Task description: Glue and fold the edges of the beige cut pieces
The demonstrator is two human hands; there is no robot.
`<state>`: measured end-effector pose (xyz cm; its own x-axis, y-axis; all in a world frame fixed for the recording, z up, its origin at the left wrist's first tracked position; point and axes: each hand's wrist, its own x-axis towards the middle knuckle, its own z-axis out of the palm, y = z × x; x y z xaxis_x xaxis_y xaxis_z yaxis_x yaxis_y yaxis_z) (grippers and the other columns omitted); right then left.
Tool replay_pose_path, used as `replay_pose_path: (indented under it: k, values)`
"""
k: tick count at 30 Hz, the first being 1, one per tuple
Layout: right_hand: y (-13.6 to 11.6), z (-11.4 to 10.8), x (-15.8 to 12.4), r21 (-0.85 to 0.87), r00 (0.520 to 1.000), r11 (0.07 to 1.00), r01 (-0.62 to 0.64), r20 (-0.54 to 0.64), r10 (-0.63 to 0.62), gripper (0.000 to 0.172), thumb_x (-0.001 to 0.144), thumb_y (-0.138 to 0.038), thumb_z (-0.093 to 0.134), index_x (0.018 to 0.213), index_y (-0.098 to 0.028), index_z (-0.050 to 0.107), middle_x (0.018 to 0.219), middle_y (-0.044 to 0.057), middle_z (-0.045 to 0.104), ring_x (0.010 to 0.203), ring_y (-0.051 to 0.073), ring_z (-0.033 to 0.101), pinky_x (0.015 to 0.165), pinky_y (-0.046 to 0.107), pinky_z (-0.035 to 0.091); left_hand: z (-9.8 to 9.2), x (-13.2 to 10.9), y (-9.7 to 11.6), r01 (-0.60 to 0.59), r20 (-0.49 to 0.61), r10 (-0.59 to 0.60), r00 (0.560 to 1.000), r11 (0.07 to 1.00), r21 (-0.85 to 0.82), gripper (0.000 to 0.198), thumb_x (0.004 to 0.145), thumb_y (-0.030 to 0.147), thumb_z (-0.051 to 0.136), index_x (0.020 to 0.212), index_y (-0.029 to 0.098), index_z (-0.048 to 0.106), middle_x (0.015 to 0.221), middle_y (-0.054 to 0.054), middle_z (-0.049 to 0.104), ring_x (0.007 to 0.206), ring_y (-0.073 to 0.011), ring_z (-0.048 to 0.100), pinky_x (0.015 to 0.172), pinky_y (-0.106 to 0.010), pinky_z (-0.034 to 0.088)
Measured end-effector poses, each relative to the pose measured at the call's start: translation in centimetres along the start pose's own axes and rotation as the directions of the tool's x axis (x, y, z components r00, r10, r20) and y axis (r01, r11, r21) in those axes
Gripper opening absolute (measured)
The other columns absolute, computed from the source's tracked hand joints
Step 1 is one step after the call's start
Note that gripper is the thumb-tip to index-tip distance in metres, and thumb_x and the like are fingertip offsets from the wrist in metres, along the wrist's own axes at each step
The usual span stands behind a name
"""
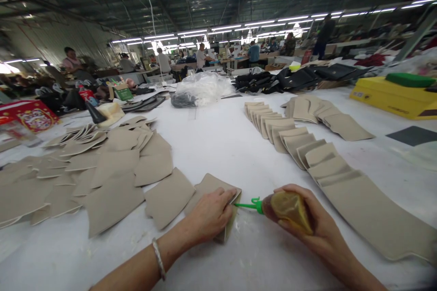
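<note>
Holds an amber squeeze bottle (pixel 290 211) clamped in the right hand (pixel 322 225), wrapped firmly around its body. Tilts it nearly flat, with the green nozzle (pixel 251 205) pointing left and ending right at the edge of a beige piece (pixel 206 187); cannot tell whether touching it or just short. Presses the left hand (pixel 211 211) down on that same piece on the table (pixel 211 145), with fingers close together near the nozzle's end; cannot tell whether pinching from beneath as well. Shows a darker, olive-toned surface below that hand, too covered to tell whether folded over or separate. Wears a pale bracelet (pixel 159 259) on the left wrist. Has a loose piece (pixel 170 198) lying just left of the pressed one, and a spread pile (pixel 114 200) of similar pieces farther left, overlapping at odd angles. Has an overlapping row (pixel 368 209) of beige pieces on the right, running away from the near edge, with a smaller fan (pixel 327 113) beyond. Looks past these to a yellow box (pixel 385 95) topped by a green object (pixel 409 79), a clear plastic bag (pixel 208 86) and black goods (pixel 297 79).
</note>
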<state>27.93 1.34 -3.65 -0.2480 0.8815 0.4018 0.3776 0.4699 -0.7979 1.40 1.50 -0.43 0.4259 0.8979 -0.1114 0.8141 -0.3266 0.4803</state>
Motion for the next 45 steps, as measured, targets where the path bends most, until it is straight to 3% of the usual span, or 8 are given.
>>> replay_pose_path:
  k: [4,9,30,37,45]
  values:
    - [0.6,-0.3,0.9,-0.063,0.995,0.998,0.026,-0.094,-0.032,0.045,0.086,-0.04,0.07,0.124,-0.03,0.048,0.117,0.002,0.056,0.102,0.02,0.057,0.088,0.024,0.046,-0.3,0.1,0.0,0.007,0.005,-0.007,1.0,1.0,-0.023,0.046,0.092,0.022,0.031,0.134,0.024,0.05,0.103,-0.007,0.062,0.095,-0.0234,0.06,0.088,-0.035,0.046]
    - [0.0,-0.3,0.7,-0.07,0.992,0.992,0.102,-0.071,-0.107,0.043,0.087,-0.037,0.07,0.123,-0.03,0.049,0.116,0.002,0.055,0.103,0.02,0.056,0.089,0.025,0.045,-0.7,0.2,0.1,-0.002,0.02,0.003,1.0,0.998,-0.062,0.047,0.09,0.019,0.033,0.133,0.023,0.052,0.106,-0.007,0.063,0.098,-0.0227,0.06,0.09,-0.033,0.045]
    - [0.5,-0.2,-0.2,-0.099,0.985,0.995,0.0,-0.173,-0.017,0.045,0.085,-0.038,0.07,0.124,-0.029,0.049,0.117,0.002,0.057,0.104,0.02,0.056,0.091,0.024,0.042,-0.6,0.3,0.2,0.003,0.002,-0.002,1.0,0.999,-0.054,0.046,0.089,0.017,0.034,0.13,0.022,0.054,0.108,-0.007,0.064,0.1,-0.0222,0.061,0.093,-0.034,0.045]
    - [-0.4,-0.4,-0.4,-0.089,0.971,0.995,-0.046,-0.239,0.024,0.044,0.084,-0.043,0.069,0.122,-0.029,0.051,0.111,0.002,0.057,0.096,0.022,0.059,0.083,0.027,0.047,-0.7,0.3,0.2,0.0,0.003,0.0,1.0,0.998,-0.059,0.046,0.089,0.016,0.034,0.13,0.02,0.054,0.115,-0.007,0.064,0.105,-0.0219,0.059,0.096,-0.033,0.044]
    - [-0.2,-0.3,-0.2,-0.058,0.984,0.996,-0.066,-0.167,0.056,0.047,0.085,-0.042,0.069,0.125,-0.029,0.048,0.115,0.003,0.054,0.1,0.023,0.056,0.087,0.029,0.044,-0.4,0.4,0.0,-0.008,-0.011,0.007,1.0,0.996,-0.091,0.046,0.088,0.015,0.034,0.13,0.02,0.054,0.123,-0.006,0.062,0.111,-0.0216,0.058,0.101,-0.032,0.041]
